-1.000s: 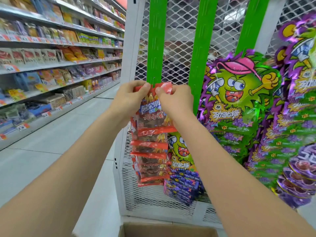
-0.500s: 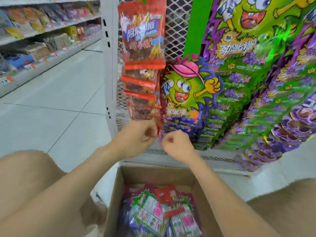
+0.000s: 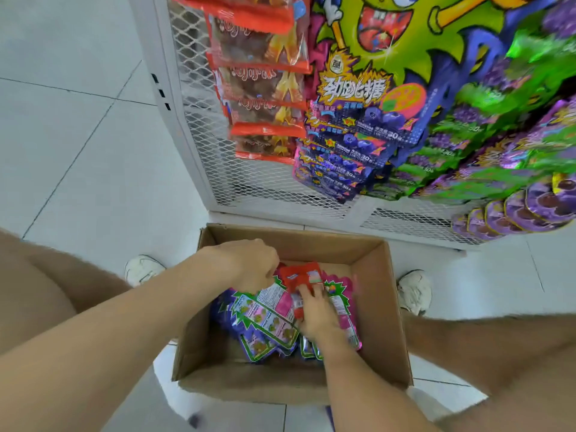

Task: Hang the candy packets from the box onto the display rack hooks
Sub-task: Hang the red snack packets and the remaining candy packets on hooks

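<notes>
An open cardboard box [image 3: 386, 307] stands on the floor below the white mesh display rack [image 3: 199, 126]. Inside it lie several purple and green candy packets [image 3: 265, 322] with a red candy packet [image 3: 300, 274] on top. My right hand [image 3: 314, 313] is in the box, its fingers over the red packet's lower part, gripping it. My left hand [image 3: 249, 266] hovers at the red packet's left edge with curled fingers; the fingertips are hidden. On the rack hang red packets [image 3: 261, 88], blue ones [image 3: 352, 145] and green and purple ones [image 3: 498, 126].
My two white shoes [image 3: 141, 269] [image 3: 414, 291] stand either side of the box on the pale tiled floor [image 3: 78, 135]. My knees fill the lower left and right corners. Round purple packs [image 3: 523, 210] hang low at the rack's right end.
My head tipped down from the rack to the box. Both hands let go of the hung red packet, dropped into the box, and the right one took hold of another red packet.
</notes>
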Demonstrator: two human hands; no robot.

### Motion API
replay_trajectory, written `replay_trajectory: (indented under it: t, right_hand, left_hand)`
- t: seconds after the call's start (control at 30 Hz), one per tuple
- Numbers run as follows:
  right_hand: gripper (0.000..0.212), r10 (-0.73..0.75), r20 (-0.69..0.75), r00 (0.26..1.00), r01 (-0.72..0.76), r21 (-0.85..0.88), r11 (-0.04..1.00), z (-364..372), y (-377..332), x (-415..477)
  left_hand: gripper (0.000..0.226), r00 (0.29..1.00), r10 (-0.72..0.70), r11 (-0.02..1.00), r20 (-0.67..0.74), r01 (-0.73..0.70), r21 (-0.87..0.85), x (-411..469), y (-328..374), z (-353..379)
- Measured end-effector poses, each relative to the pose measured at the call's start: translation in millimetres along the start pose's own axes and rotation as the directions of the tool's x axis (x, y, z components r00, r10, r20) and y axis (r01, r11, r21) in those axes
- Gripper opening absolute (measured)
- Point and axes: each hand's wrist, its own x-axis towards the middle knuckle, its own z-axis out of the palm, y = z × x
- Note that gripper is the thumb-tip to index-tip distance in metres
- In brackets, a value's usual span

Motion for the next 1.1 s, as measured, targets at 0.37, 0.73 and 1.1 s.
replay_trajectory:
  t: [0.37, 0.73, 1.1]
  right_hand:
    - [0.015, 0.269, -0.305, 0.913, -0.038, 0.594, 0.803, -48.2, -4.6, 3.8]
    - [0.033, -0.106, -0.119, 0.987, 0.133, 0.982, 0.137, -178.2, -37.1, -65.0]
    - [0.005, -0.017, -0.756, 0.654, 0.717, 0.612, 0.335, -291.2, -95.3, -163.6]
  left_hand:
    - [0.016, 1.0, -0.009, 0.999, 0.009, 0.009, -0.042, 13.3, -26.1, 5.5]
    - [0.05, 0.963, -0.193, 0.319, -0.19, -0.122, -0.94, -37.7, -30.4, -31.1]
    - [0.016, 0.622, -0.254, 0.492, -0.74, -0.576, -0.653, -134.4, 4.9, -114.8]
